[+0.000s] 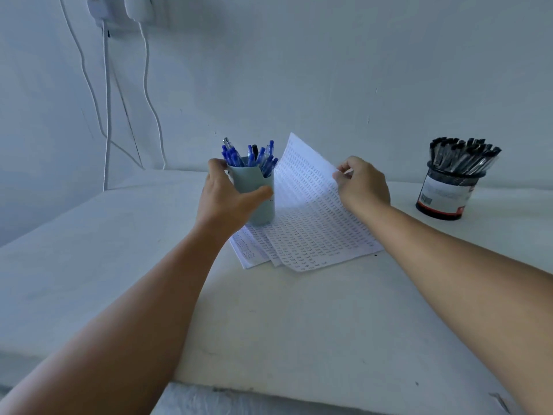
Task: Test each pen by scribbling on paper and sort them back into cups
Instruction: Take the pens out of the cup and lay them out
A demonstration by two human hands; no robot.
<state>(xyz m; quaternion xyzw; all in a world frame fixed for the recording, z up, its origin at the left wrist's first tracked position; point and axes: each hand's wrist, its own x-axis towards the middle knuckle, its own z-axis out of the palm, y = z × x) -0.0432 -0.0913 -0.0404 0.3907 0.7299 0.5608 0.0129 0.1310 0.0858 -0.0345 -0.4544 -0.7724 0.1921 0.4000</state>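
A pale blue cup (261, 191) full of several blue pens (250, 155) stands on the left part of a stack of printed paper sheets (302, 235). My left hand (224, 196) grips this cup around its side. My right hand (363, 184) pinches the right edge of the top sheet (302, 172), whose far end is lifted and curls upward behind the cup. At the far right stands a dark mesh cup (446, 194) with a label, filled with several black pens (462, 155).
The white table (119, 250) meets a white wall at the back. Chargers (119, 9) are plugged in at the upper left, and their cables (107, 115) hang down to the table's back left. The table's front edge (299, 387) runs along the bottom.
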